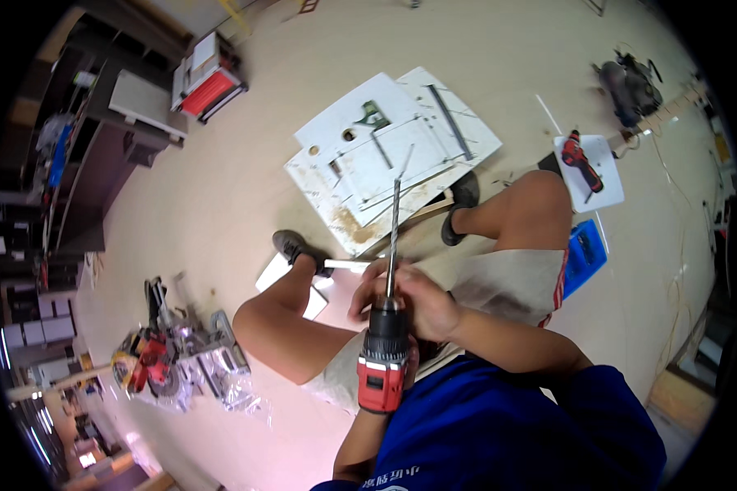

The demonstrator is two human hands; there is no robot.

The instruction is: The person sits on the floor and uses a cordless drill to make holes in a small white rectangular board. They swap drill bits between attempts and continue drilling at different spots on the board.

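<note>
My right hand [424, 304] is gripping the chuck of the red-and-black drill [382, 353], my left hand [368, 288] closing behind it, seating the long bit [394, 237] over my knees; next, I judge, comes firm tightening, above white panels [389, 155].

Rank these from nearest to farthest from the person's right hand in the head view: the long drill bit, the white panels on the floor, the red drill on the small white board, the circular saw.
From the right hand:
1. Long drill bit, touching the hand, rising from the chuck.
2. White panels, ahead, past the feet.
3. Red drill on the small white board, ahead and right.
4. Circular saw, far right, beyond that board.
</note>
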